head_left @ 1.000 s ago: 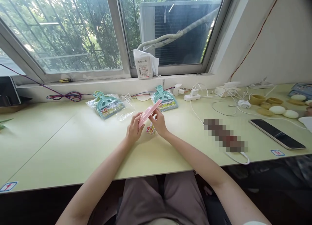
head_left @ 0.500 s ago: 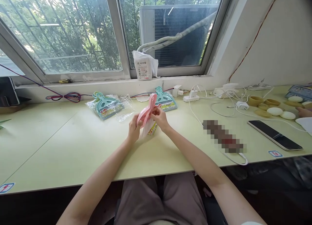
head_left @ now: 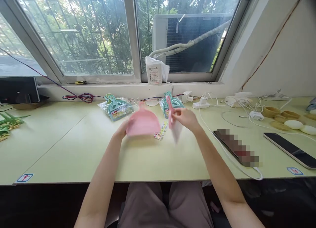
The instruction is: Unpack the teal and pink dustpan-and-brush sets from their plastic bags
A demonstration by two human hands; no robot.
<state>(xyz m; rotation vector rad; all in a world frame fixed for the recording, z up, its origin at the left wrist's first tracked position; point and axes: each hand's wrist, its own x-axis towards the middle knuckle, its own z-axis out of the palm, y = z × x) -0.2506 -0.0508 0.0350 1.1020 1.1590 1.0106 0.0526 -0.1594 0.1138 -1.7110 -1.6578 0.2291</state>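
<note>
My left hand (head_left: 123,127) grips the left side of a pink dustpan (head_left: 143,122), its handle pointing away from me. In my right hand (head_left: 185,118) is a pink hand brush (head_left: 170,111), held upright with its pale bristles (head_left: 176,131) hanging downward. Both are slightly blurred by motion and stand apart from each other. A printed paper label (head_left: 161,132) lies on the table between them. Behind, a green dustpan-and-brush set (head_left: 117,107) in clear wrap lies to the left. Another green set (head_left: 174,104) lies behind the brush, partly covered by it.
On the right of the pale green table (head_left: 74,155) are two phones, one partly pixelated (head_left: 229,149) and one dark (head_left: 290,149), with white cables and chargers (head_left: 256,115). Yellow bowls (head_left: 271,112) and white egg-shaped things (head_left: 293,124) stand beyond. A tablet (head_left: 18,89) stands far left.
The pink dustpan and brush, together before, are now apart: the dustpan moved left in my left hand, the brush right in my right hand. The view has shifted left.
</note>
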